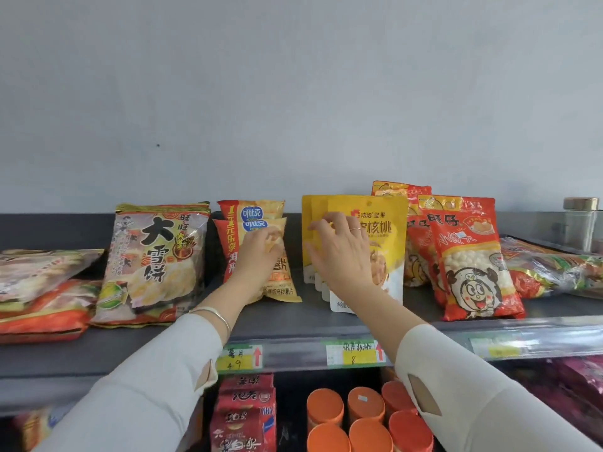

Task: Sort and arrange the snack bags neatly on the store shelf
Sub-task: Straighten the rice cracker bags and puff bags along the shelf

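Note:
On the grey shelf (284,324) stand rows of snack bags. My left hand (259,256) grips the front orange-and-yellow chip bag (279,282), with a second chip bag (251,212) behind it. My right hand (342,252) lies with spread fingers on the front of the yellow walnut bags (385,223), several of which stand one behind another. Left of the chips leans a large rice-cracker bag (153,265). Right of the walnut bags stand red bags with a cartoon face (470,265).
Flat snack bags lie piled at the far left (42,295) and far right (554,269). A jar with a gold lid (580,220) stands at the back right. Price tags (239,357) line the shelf edge. Below are red boxes (244,412) and orange-lidded cans (362,419).

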{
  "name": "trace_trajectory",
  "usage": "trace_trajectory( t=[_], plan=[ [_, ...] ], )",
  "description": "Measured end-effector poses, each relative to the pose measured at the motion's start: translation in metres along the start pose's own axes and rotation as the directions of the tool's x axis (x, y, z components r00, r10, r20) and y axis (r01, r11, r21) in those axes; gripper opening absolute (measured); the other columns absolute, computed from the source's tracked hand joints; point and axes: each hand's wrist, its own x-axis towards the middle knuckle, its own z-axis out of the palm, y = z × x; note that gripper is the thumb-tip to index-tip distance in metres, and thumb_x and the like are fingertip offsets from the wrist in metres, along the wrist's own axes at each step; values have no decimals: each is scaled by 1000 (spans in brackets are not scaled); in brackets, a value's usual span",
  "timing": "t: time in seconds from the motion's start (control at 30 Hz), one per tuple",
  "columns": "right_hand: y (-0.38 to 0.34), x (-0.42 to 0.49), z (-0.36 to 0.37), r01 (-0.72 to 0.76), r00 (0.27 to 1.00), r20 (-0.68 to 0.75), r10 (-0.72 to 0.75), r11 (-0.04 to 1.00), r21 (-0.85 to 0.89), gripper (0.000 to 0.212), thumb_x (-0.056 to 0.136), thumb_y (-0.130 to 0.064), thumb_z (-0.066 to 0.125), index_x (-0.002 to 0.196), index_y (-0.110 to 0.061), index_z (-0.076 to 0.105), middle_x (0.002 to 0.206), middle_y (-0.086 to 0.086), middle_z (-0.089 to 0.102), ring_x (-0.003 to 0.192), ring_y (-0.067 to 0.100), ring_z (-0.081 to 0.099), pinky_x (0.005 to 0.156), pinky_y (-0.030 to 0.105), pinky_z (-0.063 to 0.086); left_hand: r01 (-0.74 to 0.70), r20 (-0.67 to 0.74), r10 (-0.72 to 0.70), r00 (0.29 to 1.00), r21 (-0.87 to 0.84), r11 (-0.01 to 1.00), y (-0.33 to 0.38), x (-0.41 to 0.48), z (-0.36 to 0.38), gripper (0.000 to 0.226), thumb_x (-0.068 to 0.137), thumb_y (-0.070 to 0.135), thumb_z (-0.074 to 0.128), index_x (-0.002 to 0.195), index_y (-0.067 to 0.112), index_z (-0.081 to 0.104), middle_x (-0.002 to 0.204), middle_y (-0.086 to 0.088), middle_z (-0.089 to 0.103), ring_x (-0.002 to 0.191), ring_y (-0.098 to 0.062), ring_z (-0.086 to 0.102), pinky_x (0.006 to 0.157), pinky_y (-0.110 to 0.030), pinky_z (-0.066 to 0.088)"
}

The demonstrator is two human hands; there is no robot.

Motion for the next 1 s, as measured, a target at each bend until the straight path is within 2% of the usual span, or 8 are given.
trace_trajectory(
  t=[0.1, 0.2, 0.27, 0.4, 0.6, 0.77, 0.87, 1.0],
  plan=[
    [-32, 4, 13, 86, 993, 69, -91, 994, 73, 24, 80, -28, 64, 101, -16, 67, 104, 6, 62, 96, 32, 58, 72, 40, 50, 25, -36, -22, 999, 70, 997, -22, -7, -33, 36, 95, 21, 51, 131, 16, 50, 133, -6, 47, 125, -20, 43, 105, -32, 33],
    [-67, 10, 31, 122, 966, 209, -150, 983, 140, 32, 93, -32, 55, 121, -18, 58, 128, 5, 53, 121, 28, 45, 95, 40, 44, 42, -72, -32, 997, 144, 989, -49, -10, -66, 36, 94, 19, 53, 130, 16, 52, 131, -6, 51, 124, -21, 46, 106, -35, 36],
    [-92, 13, 46, 144, 948, 256, -189, 972, 185, 35, 95, -35, 50, 127, -20, 53, 134, 3, 47, 127, 26, 40, 100, 38, 39, 69, -87, -54, 995, 191, 979, -70, -10, -88, 36, 93, 17, 53, 130, 15, 52, 133, -7, 51, 125, -22, 45, 104, -35, 35],
    [-143, 21, 83, 177, 896, 354, -269, 946, 271, 42, 93, -32, 51, 133, -19, 50, 134, 3, 45, 124, 26, 40, 100, 35, 36, 127, -118, -100, 988, 254, 959, -122, -6, -135, 37, 91, 19, 56, 128, 18, 53, 135, -7, 48, 128, -25, 43, 106, -37, 34],
    [-215, 32, 144, 46, 822, 530, -208, 952, 303, 49, 93, -33, 52, 139, -21, 42, 140, 6, 40, 130, 32, 36, 103, 43, 41, 130, -108, -98, 989, 340, 931, -193, 6, -201, 37, 91, 20, 54, 128, 24, 53, 134, -7, 46, 125, -23, 43, 99, -36, 36],
    [-271, 31, 187, 9, 783, 583, -215, 942, 336, 49, 92, -32, 54, 139, -22, 43, 138, 7, 41, 126, 30, 42, 102, 40, 40, 64, -60, -38, 997, 552, 831, -243, 14, -238, 42, 93, 28, 52, 134, 26, 47, 136, 0, 46, 125, -21, 44, 99, -37, 39],
    [-300, 32, 206, -14, 753, 614, -238, 926, 377, 51, 92, -27, 54, 141, -17, 42, 139, 10, 40, 127, 30, 41, 105, 40, 37, 55, -45, -35, 998, 608, 792, -268, 16, -257, 44, 93, 31, 51, 136, 27, 44, 138, 0, 45, 128, -21, 41, 107, -40, 32],
    [-331, 37, 230, -86, 717, 669, -197, 927, 364, 52, 93, -31, 53, 142, -18, 40, 139, 9, 41, 125, 28, 47, 111, 50, 29, 99, -37, -104, 994, 717, 690, -295, 12, -280, 54, 89, 51, 48, 139, 34, 36, 145, 2, 39, 135, -22, 33, 110, -48, 24]
  ],
)
